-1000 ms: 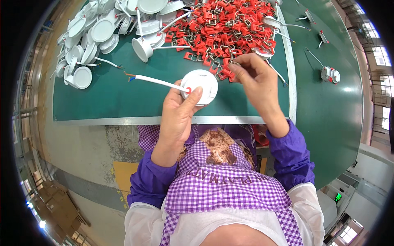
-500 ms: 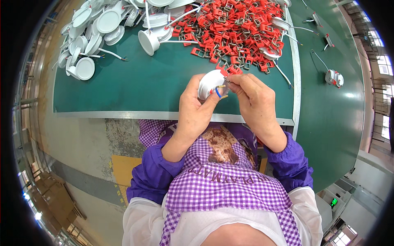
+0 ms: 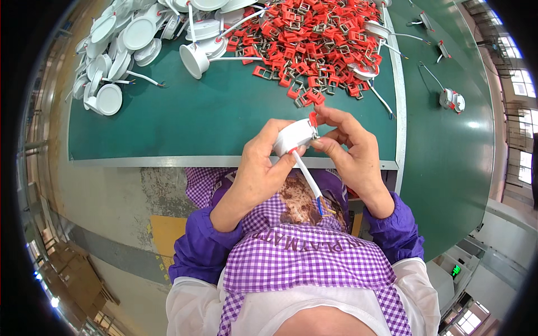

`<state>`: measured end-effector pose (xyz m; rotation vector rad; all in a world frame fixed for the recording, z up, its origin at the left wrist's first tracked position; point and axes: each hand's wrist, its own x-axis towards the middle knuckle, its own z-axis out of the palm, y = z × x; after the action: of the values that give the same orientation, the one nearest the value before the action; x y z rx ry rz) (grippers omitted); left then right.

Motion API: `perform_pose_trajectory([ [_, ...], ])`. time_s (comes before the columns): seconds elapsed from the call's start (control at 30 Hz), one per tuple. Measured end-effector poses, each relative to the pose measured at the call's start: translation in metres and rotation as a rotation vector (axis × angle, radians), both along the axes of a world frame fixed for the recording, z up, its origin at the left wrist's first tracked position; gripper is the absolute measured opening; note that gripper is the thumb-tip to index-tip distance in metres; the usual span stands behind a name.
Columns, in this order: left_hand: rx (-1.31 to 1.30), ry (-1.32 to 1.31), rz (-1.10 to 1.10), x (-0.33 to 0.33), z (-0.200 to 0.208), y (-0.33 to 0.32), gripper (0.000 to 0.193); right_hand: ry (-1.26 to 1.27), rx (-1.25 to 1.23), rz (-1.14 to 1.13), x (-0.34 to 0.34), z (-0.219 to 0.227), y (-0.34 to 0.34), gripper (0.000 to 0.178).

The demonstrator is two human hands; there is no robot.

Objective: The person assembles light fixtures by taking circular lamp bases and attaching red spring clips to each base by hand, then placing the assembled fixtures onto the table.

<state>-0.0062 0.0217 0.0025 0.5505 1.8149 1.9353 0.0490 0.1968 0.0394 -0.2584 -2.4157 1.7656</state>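
Just beyond the table's front edge, my left hand [image 3: 259, 168] grips a white round downlight [image 3: 291, 138] between thumb and fingers. Its white cable [image 3: 306, 175] hangs down toward my apron, with blue and yellowish wire ends bared at the tip. At the downlight's right side is a red clip [image 3: 313, 119] with a metal spring part. My right hand [image 3: 356, 151] pinches this clip, the thumb at the metal and the index finger by the red part. Whether the clip is fixed to the housing I cannot tell.
A large heap of red spring clips [image 3: 314, 45] lies at the back of the green table [image 3: 168, 131]. White downlights [image 3: 139, 33] are piled at the back left, and a few lie among the clips. On the green surface to the right [image 3: 448, 168] sit several more downlights [image 3: 451, 100].
The downlight has tilted and come slightly nearer, and its cable now swings down toward my apron. My right thumb has shifted onto the clip's metal part at the downlight's side.
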Motion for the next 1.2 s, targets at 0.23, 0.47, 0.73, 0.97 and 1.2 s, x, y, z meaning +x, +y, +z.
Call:
perform_pose_trajectory([
  [0.23, -0.025, -0.108, -0.074, 0.013, -0.006, 0.001, 0.026, -0.079, 0.023, 0.069, 0.007, 0.001, 0.010, 0.046],
  [0.47, 0.047, -0.293, -0.071, 0.013, 0.000, 0.004, 0.030, -0.261, -0.292, 0.089, 0.004, 0.000, 0.025, 0.047],
  [0.73, -0.335, 0.202, 0.120, -0.008, 0.023, -0.008, 0.032, -0.276, 0.364, -0.334, -0.049, -0.042, 0.052, 0.027],
  [0.97, 0.550, -0.775, 0.097, -0.009, 0.005, -0.011, 0.033, 0.004, 0.420, -0.345, -0.051, -0.053, 0.044, 0.015],
  [1.2, 0.230, -0.617, -0.017, -0.008, 0.009, -0.001, 0.036, -0.035, -0.094, -0.232, -0.035, -0.015, 0.052, 0.007],
])
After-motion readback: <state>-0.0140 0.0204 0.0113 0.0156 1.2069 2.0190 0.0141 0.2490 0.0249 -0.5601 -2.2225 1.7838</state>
